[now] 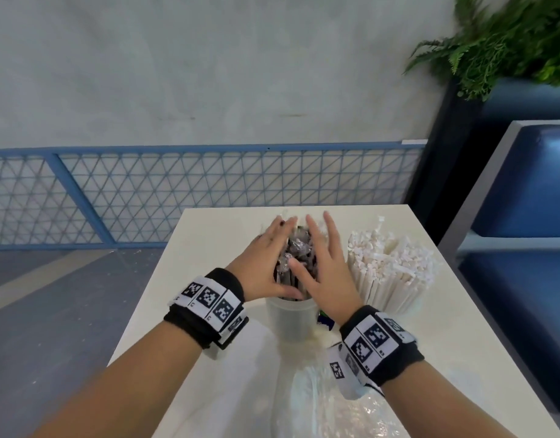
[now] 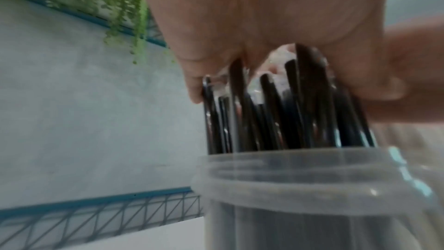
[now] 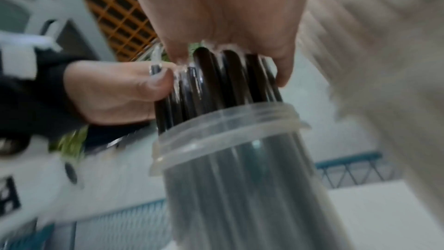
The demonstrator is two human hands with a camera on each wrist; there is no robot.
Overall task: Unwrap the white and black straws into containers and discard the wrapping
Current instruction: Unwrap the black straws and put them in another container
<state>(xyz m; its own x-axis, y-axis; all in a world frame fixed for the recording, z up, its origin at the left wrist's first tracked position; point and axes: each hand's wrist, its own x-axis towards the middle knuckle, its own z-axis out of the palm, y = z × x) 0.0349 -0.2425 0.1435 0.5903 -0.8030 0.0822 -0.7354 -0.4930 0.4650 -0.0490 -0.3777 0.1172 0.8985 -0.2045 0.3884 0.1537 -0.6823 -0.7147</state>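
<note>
A bundle of black straws (image 1: 293, 260) in clear film stands upright in a translucent container (image 1: 289, 320) at the middle of the white table (image 1: 209, 235). My left hand (image 1: 267, 248) presses flat against the bundle's left side, and my right hand (image 1: 324, 263) against its right side, fingers straight and thumbs on the near side. The left wrist view shows my palm (image 2: 264, 16) on the black straws (image 2: 288, 111) above the container rim (image 2: 300, 161). In the right wrist view my right hand (image 3: 228, 7) lies on the straw tops (image 3: 211, 83). White straws (image 1: 389, 267) stand bunched just to the right.
Crumpled clear plastic wrapping (image 1: 335, 406) lies on the near part of the table. A small blue and green item (image 1: 324, 322) sits between the two straw bundles. A blue bench (image 1: 525, 184) and a plant (image 1: 509, 42) are at the right; a blue mesh railing runs behind.
</note>
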